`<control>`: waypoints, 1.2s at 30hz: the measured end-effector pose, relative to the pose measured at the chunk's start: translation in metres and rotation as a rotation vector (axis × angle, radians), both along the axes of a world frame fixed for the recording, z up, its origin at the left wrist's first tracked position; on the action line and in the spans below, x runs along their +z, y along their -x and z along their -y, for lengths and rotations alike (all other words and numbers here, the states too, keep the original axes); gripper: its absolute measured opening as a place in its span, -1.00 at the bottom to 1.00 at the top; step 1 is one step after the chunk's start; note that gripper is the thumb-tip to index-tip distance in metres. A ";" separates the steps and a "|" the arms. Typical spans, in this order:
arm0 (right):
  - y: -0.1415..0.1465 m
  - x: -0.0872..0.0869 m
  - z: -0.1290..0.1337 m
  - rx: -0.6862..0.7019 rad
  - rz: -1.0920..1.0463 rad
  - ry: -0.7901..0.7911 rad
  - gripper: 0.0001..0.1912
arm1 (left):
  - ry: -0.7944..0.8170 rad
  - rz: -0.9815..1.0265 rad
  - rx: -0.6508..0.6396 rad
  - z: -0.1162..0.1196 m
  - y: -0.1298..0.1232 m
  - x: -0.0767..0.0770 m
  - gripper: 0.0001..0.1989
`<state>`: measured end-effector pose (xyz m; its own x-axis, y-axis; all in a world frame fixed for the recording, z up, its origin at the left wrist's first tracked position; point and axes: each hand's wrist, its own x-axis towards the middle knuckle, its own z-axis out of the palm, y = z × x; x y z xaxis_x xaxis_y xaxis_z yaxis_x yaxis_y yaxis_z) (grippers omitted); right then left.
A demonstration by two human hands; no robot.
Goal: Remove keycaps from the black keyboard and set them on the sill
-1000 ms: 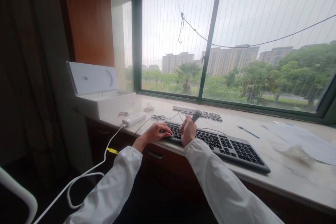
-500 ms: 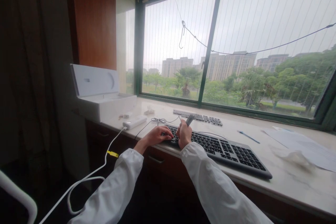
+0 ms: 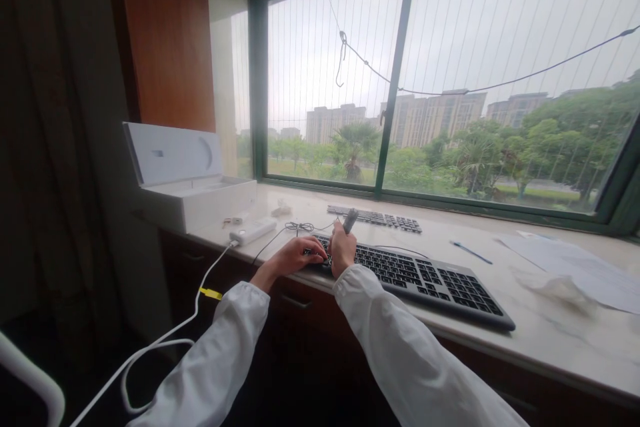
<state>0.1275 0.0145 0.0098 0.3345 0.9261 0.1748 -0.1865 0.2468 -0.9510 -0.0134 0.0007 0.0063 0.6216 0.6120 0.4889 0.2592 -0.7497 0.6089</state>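
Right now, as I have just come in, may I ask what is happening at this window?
A person's right hand grips a short dark tool over the left part of a keyboard. The left hand rests at its left end. Behind lie rows of what look like loose keys. I cannot tell what the tool is.

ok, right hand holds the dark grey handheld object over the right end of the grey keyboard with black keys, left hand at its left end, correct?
Not the right end: the head view shows the right hand holding the object over the left part of the keyboard. The left hand is as stated.
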 end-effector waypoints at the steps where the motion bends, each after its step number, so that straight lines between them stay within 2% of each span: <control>1: 0.001 -0.001 -0.002 -0.025 0.029 0.006 -0.66 | -0.001 0.002 -0.009 0.000 0.000 0.000 -0.84; 6: -0.006 -0.003 -0.010 -0.101 0.109 0.062 -0.67 | -0.008 -0.026 -0.015 0.000 -0.001 0.003 -0.84; 11: -0.010 -0.010 -0.010 -0.138 0.053 0.088 -0.67 | -0.004 -0.050 0.016 0.002 -0.001 0.005 -0.84; 16: 0.000 -0.011 -0.006 -0.148 0.047 -0.023 -0.60 | 0.002 -0.031 0.012 -0.003 0.001 0.000 -0.81; 20: 0.006 -0.005 0.000 -0.091 0.147 -0.123 -0.56 | 0.002 -0.005 0.012 -0.004 0.002 -0.002 -0.77; 28: 0.008 0.006 0.018 -0.086 0.369 -0.269 -0.50 | -0.005 -0.044 0.076 -0.002 0.000 0.000 -0.73; 36: 0.014 0.004 0.027 -0.003 0.431 -0.435 -0.54 | -0.021 -0.020 0.136 -0.009 0.000 -0.008 -0.82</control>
<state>0.1135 -0.0121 0.0133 0.1525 0.7385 0.6568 0.1937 0.6294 -0.7526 -0.0138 0.0098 -0.0013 0.5433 0.6810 0.4910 0.3709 -0.7193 0.5873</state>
